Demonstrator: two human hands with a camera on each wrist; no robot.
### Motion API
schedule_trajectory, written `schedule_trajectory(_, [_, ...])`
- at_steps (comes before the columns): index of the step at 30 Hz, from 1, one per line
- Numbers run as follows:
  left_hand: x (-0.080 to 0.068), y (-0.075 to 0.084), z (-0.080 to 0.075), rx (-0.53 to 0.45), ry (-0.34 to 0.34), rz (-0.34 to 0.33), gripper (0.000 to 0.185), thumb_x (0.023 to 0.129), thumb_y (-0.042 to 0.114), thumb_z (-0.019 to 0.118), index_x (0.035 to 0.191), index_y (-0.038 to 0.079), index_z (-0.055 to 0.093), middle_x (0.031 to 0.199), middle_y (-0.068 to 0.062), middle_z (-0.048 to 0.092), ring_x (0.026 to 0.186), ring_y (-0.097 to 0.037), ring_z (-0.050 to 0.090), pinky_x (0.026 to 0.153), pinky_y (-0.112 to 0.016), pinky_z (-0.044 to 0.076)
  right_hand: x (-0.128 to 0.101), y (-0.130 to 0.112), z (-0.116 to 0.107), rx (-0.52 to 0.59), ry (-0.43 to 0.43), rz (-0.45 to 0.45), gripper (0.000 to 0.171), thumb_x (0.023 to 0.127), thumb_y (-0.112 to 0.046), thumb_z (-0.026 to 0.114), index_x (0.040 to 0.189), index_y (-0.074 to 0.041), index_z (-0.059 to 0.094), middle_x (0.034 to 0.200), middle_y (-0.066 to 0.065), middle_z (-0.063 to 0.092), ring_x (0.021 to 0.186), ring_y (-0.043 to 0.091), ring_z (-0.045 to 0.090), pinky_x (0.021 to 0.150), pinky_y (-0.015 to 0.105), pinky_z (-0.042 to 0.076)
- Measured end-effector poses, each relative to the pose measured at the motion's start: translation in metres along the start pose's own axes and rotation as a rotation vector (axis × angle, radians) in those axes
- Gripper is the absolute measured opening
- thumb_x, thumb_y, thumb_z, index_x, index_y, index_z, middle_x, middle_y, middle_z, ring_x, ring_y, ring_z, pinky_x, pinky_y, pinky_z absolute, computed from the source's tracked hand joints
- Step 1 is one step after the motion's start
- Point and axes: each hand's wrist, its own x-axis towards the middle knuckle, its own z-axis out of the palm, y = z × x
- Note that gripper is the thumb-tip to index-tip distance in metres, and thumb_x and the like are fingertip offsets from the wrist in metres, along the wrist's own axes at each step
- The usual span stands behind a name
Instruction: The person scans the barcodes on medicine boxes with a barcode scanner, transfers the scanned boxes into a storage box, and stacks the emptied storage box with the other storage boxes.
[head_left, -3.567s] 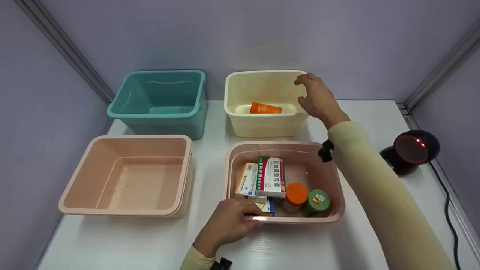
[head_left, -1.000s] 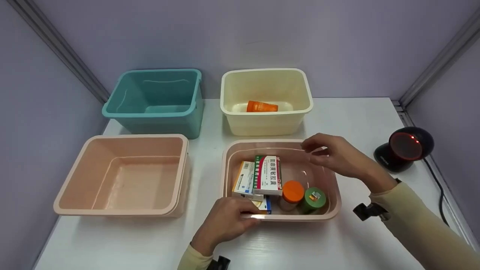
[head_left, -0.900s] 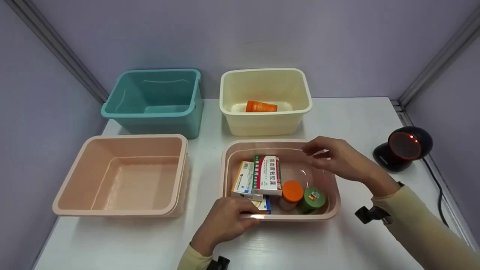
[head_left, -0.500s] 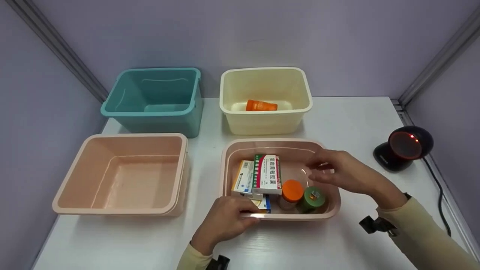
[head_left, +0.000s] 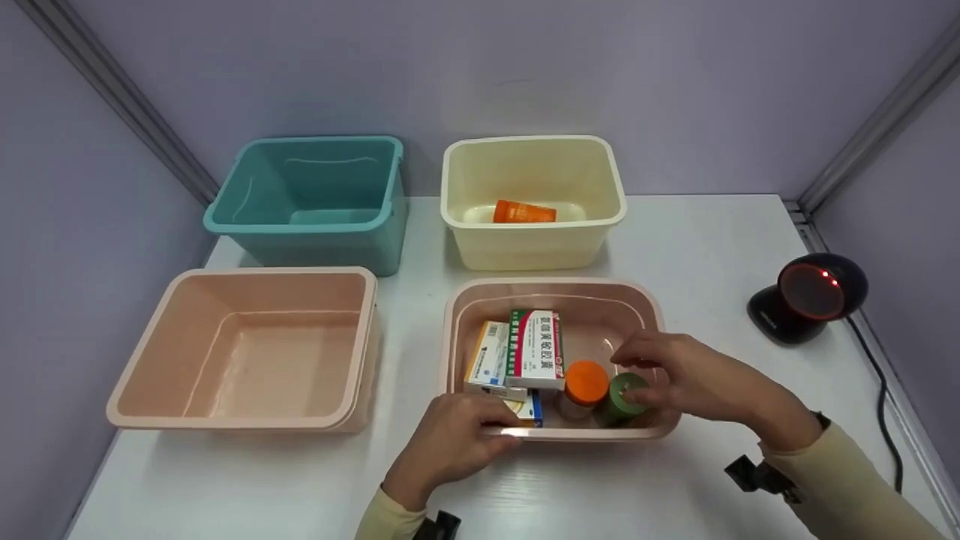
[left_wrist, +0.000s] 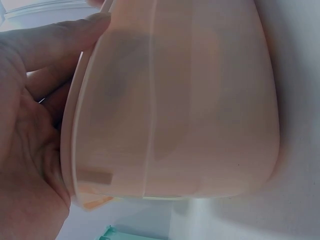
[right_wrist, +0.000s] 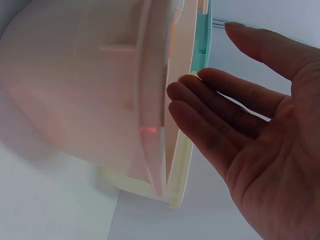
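My left hand (head_left: 459,436) grips the near rim of the right-hand pink bin (head_left: 469,296), its thumb outside the wall, as the left wrist view also shows. My right hand (head_left: 694,375) hangs over the bin's right side, with loosely bent fingers and thumb apart. Its thumb overlaps the lid of a green-capped bottle (head_left: 616,409). Beside that stands a clear bottle with an orange cap (head_left: 586,382). Left of them lie a green, red and white medicine box (head_left: 536,346), a white and yellow medicine box (head_left: 491,360) and another box (head_left: 531,409), partly hidden by my left hand.
A cream bin (head_left: 534,249) behind holds an orange tube (head_left: 525,212). A teal bin (head_left: 330,251) stands at the back left, and a second pink bin (head_left: 277,360) in front of it. At right is a black scanner (head_left: 810,292) with red lights and a cable (head_left: 883,390).
My right hand has come from the cream bin's right rim down and toward me, over the green-capped bottle. The left hand keeps its grip on the pink bin's rim.
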Motion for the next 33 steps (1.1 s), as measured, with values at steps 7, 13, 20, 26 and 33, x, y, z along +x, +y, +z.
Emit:
schedule_trajectory(7, [0.0,0.0,0.001,0.008,0.017,-0.001,0.009,0.082,0.022,0.079,0.091,0.023,0.078,0.088,0.021,0.067,0.084,-0.002,0.06,0.074,-0.027,0.048,0.0,-0.001,0.004,-0.075,-0.037,0.037,0.037,0.088,-0.027,0.074,0.121,-0.013,0.065,0.113,-0.007,0.061,0.098,0.014,0.058,0.087,0.042,0.049])
schedule_trajectory(13, [0.0,0.0,0.0,0.005,0.018,-0.002,0.007,0.082,0.023,0.079,0.089,0.023,0.078,0.087,0.02,0.066,0.082,-0.002,0.059,0.073,-0.027,0.048,0.003,0.0,0.007,-0.061,-0.091,0.105,0.039,0.084,-0.022,0.078,0.12,-0.013,0.066,0.11,-0.007,0.059,0.093,0.014,0.056,0.083,0.037,0.05])
schedule_trajectory(20, [0.001,0.001,0.0,0.009,0.019,-0.012,0.008,0.081,0.023,0.08,0.089,0.023,0.078,0.086,0.02,0.067,0.082,-0.003,0.059,0.073,-0.028,0.047,0.004,0.002,0.011,-0.081,-0.09,0.082,0.046,0.078,-0.017,0.082,0.121,-0.012,0.064,0.113,-0.004,0.058,0.096,0.017,0.056,0.085,0.042,0.049])
schedule_trajectory(26, [0.001,0.001,0.001,0.01,0.018,-0.011,0.008,0.081,0.023,0.08,0.088,0.023,0.078,0.086,0.02,0.066,0.081,-0.003,0.059,0.072,-0.028,0.047,0.006,0.002,0.016,-0.088,-0.109,0.126,0.048,0.077,-0.01,0.083,0.121,-0.014,0.064,0.113,-0.004,0.058,0.099,0.02,0.057,0.088,0.046,0.049])
schedule_trajectory(33, [0.001,0.002,0.001,0.0,0.005,-0.03,0.008,0.081,0.024,0.08,0.089,0.024,0.078,0.086,0.02,0.066,0.081,-0.002,0.058,0.072,-0.027,0.046,0.006,0.0,0.017,-0.107,-0.11,0.14,0.052,0.077,-0.007,0.083,0.124,-0.013,0.062,0.114,-0.003,0.059,0.097,0.019,0.057,0.088,0.045,0.05])
